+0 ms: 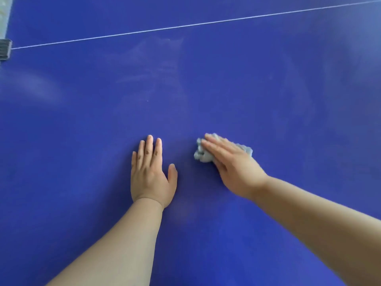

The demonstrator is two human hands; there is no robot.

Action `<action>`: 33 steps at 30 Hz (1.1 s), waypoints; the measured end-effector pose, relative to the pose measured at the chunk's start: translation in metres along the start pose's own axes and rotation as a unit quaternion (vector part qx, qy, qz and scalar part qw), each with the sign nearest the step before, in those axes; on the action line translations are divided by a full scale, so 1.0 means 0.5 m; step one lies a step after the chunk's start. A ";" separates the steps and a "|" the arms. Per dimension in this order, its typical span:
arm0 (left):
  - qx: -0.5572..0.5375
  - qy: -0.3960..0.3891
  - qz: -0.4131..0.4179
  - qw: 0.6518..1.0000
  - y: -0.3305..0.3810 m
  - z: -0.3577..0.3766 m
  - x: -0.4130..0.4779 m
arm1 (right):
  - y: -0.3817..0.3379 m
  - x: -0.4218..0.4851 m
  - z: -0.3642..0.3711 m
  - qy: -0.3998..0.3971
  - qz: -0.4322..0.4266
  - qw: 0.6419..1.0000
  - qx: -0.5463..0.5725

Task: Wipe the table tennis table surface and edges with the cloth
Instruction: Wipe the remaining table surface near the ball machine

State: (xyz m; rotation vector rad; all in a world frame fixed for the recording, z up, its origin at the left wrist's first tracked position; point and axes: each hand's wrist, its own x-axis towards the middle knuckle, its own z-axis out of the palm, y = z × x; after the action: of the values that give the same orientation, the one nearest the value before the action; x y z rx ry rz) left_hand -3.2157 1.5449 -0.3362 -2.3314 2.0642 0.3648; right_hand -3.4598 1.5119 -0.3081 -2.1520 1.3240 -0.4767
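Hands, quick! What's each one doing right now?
Left hand: open, flat on the table, holding nothing.
Right hand: open, pressing the cloth down on the table.

The surface (226, 89) is a smooth, hard blue board with a low sheen. Soft pale glare pools on it at 9 o'clock and 2 o'clock, and faint hazy streaks dull it toward 12 o'clock. A thin white line (185, 26) lies flat in the finish, like paint. The cloth (203, 155) under the right hand (233, 170) is grey, soft and matt — nubbly, crumpled fabric. At 10 o'clock a dark block (5, 49) looks ribbed and matt
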 end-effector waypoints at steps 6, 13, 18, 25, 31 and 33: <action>-0.009 0.021 0.008 1.000 -0.006 0.011 -0.004 | 0.045 0.152 0.004 0.026 0.084 0.986 -0.141; -0.035 0.014 0.055 0.998 0.000 -0.010 -0.042 | -0.140 -0.255 0.160 -0.092 -0.108 0.985 -0.096; -0.063 -0.014 0.087 0.994 -0.029 0.003 -0.214 | -0.115 -0.200 0.094 -0.058 -0.023 0.995 -0.077; 0.019 -0.014 0.075 0.997 -0.061 0.046 -0.300 | -0.062 -0.118 0.076 0.012 0.090 0.985 -0.146; 0.027 -0.032 0.076 0.996 -0.055 0.039 -0.298 | -0.168 -0.374 0.177 -0.106 -0.108 0.979 -0.136; 0.024 -0.036 0.074 0.996 -0.055 0.035 -0.296 | -0.156 -0.358 0.158 -0.112 -0.132 0.976 -0.135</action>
State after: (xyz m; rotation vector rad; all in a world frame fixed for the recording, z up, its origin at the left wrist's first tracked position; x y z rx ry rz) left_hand -3.2071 1.6960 -0.3310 -2.1125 2.1916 0.3896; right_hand -3.4418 1.7212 -0.3220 -2.5374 1.0301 -0.1507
